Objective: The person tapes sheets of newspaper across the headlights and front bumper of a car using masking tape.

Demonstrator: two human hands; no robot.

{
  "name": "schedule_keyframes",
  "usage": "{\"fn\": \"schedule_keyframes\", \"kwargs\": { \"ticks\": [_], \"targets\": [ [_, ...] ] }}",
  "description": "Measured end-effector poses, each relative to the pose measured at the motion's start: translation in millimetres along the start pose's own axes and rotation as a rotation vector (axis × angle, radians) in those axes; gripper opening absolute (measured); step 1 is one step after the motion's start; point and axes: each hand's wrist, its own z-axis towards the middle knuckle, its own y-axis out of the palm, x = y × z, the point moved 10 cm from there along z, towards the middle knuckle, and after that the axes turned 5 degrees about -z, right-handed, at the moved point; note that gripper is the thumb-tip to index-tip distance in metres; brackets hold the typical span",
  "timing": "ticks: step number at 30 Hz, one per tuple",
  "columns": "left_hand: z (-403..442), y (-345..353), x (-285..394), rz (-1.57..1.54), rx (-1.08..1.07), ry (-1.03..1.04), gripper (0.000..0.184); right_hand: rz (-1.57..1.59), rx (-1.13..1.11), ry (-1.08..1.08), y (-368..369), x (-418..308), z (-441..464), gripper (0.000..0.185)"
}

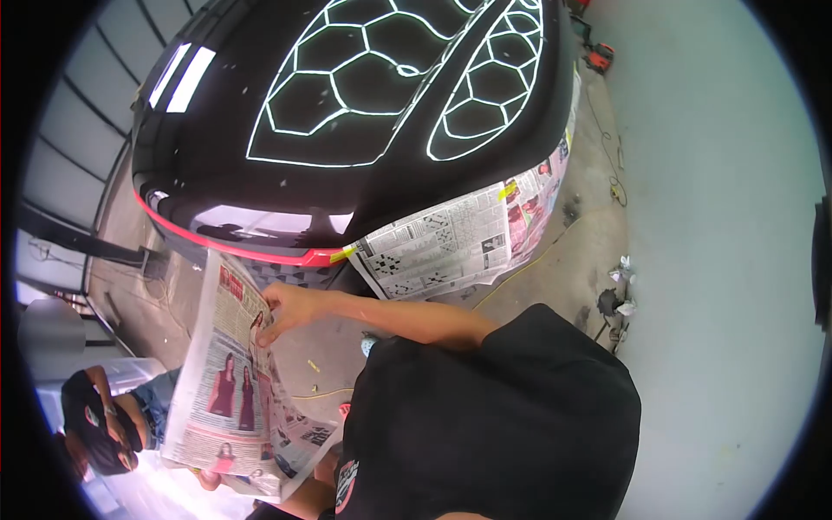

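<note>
A printed newspaper sheet [208,381] hangs between my two hands, curved and partly folded over at its lower end. My right hand [293,314] pinches its upper edge, thumb and fingers closed on the paper. At the lower edge, the thumb of my left hand [210,480] shows over the paper; the other fingers are hidden behind it. Just beyond the sheet is a glossy black car [217,191] with a red trim strip [312,257]. Another newspaper sheet [442,247] covers part of its body, fixed with yellow tape [342,255].
A person in a black shirt [95,416] is at the lower left. On the concrete floor [555,295] lie a yellow cord [533,264] and small scraps. A pale wall [719,260] runs along the right, with a red-and-black machine [599,58] near its far end.
</note>
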Motion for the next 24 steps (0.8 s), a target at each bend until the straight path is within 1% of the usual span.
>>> {"fn": "schedule_keyframes", "kwargs": {
  "ticks": [2,3,5,7,8,9,10,11,12,13,14,15,16,17,18,19,20,22,24],
  "targets": [
    [10,-19,-10,-0.067,0.175,-0.038,0.086,-0.182,0.176,0.064,-16,-8,-23,0.05],
    [22,-38,-11,-0.074,0.198,-0.058,0.091,-0.269,0.263,0.097,-24,-9,-34,0.045],
    [93,-172,-36,0.21,-0.088,-0.118,0.081,-0.252,0.415,0.022,-28,-12,-52,0.043],
    [104,-176,-54,0.479,-0.28,-0.141,0.083,-0.187,0.523,-0.089,-27,-11,-66,0.043],
    [103,-149,-55,0.566,-0.319,-0.122,0.087,-0.177,0.594,-0.07,-29,-5,-74,0.043],
    [100,-138,-60,0.723,-0.204,-0.157,0.079,-0.166,0.657,-0.05,-30,1,-81,0.043],
    [104,-140,-73,0.769,-0.179,-0.223,0.063,-0.152,0.706,-0.027,-27,8,-87,0.043],
    [102,-118,-79,0.715,-0.162,-0.245,0.052,-0.152,0.744,-0.038,-27,12,-90,0.041],
    [97,-106,-86,0.588,-0.071,-0.263,0.048,-0.115,0.745,0.017,-27,23,-94,0.038],
    [101,-119,-102,0.519,-0.065,-0.268,0.045,-0.105,0.764,0.024,-26,22,-100,0.038],
    [105,-127,-111,0.579,-0.06,-0.242,0.041,-0.1,0.785,0.03,-28,21,-109,0.038],
    [100,-103,-113,0.537,-0.1,-0.267,0.038,-0.172,0.783,0.071,-29,22,-116,0.037],
    [102,-95,-115,0.559,-0.159,-0.248,0.034,-0.248,0.784,0.111,-31,21,-126,0.036],
    [103,-89,-113,0.599,-0.156,-0.294,0.032,-0.281,0.744,0.25,-29,18,-137,0.036],
    [102,-85,-111,0.639,-0.153,-0.341,0.03,-0.288,0.735,0.266,-29,16,-146,0.036],
    [107,-89,-113,0.697,-0.147,-0.307,0.029,-0.294,0.727,0.28,-27,16,-155,0.036],
    [109,-79,-117,0.694,-0.2,-0.289,0.027,-0.3,0.72,0.293,-26,17,-161,0.036],
    [118,-71,-144,0.675,-0.296,-0.28,0.026,-0.394,0.745,0.275,-35,30,-175,0.035],
    [116,-65,-179,0.699,-0.284,-0.363,0.025,-0.462,0.757,0.273,-44,42,-189,0.035]
  ]
}}
